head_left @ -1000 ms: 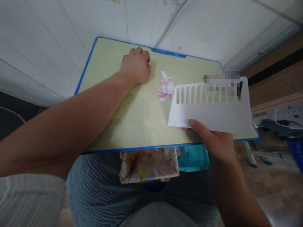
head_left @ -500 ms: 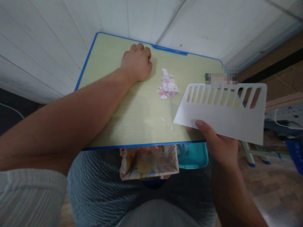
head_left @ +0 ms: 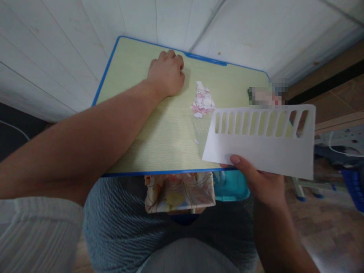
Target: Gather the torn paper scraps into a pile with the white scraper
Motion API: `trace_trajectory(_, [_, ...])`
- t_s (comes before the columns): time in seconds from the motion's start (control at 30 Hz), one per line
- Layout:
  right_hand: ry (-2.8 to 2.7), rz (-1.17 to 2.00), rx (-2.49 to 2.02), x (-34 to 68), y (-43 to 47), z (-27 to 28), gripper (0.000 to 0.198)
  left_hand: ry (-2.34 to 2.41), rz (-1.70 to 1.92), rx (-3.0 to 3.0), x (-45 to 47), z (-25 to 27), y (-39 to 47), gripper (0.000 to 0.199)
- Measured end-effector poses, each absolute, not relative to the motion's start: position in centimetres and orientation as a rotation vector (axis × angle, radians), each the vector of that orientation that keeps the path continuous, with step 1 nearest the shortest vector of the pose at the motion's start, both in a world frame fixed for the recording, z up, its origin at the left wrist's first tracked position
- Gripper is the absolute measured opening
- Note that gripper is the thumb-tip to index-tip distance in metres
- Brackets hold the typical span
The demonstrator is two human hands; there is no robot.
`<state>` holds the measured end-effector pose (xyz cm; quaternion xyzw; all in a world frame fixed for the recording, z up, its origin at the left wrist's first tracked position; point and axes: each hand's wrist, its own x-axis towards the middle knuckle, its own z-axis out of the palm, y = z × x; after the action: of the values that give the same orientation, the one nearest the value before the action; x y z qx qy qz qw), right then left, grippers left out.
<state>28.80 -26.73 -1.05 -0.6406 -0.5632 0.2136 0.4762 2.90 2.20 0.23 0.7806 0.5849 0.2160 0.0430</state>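
My right hand (head_left: pixel 260 180) grips a white slotted sheet (head_left: pixel 261 149) by its lower edge, thumb on top and fingers beneath. A row of rounded slots runs along the sheet's far side, and its near left corner is above the table's front edge. My left hand (head_left: pixel 167 74) rests on the table (head_left: pixel 159 140) as a fist, fingers curled under and their tips hidden; nothing shows in it. To the right of that fist lies a small heap of torn white and pinkish paper scraps (head_left: pixel 203 100). One tiny loose scrap (head_left: pixel 196 141) is nearer to me.
Below the front edge are a flower-patterned cloth-lined box (head_left: pixel 179 199) and a turquoise tray (head_left: pixel 233 187). A blurred-out object (head_left: pixel 264 96) sits at the table's right. White panelled wall (head_left: pixel 136 19) stands behind, with a blue basket (head_left: pixel 352 185) at far right.
My right hand has brought the slotted sheet a little left and nearer, tilting it; it now covers a small scrap by the front edge. My left fist stays in place.
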Motion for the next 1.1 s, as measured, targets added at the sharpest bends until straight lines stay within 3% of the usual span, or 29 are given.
trace_trajectory(0.23, [-1.493,0.432,-1.533,28.3,-25.9,-0.8,0.010,1.789,0.640,2.385,2.9,0.5,1.9,0.046])
trace_trajectory(0.43, [-1.414,0.551,-1.575,28.4,-26.3,-1.0,0.023,1.755,0.676,2.343,2.9,0.6,1.9,0.049])
trace_trajectory(0.6, [-1.468,0.458,-1.526,27.5,-26.1,-0.6,0.017,1.758,0.685,2.365,2.8,0.4,2.0,0.048])
trace_trajectory(0.77, [-1.452,0.574,-1.535,28.1,-26.6,-0.8,0.030,1.753,0.663,2.377,2.8,0.5,1.9,0.049])
trace_trajectory(1.1, [-1.544,0.524,-1.452,27.0,-26.3,0.0,0.020,1.749,0.671,2.358,2.8,0.5,1.9,0.050])
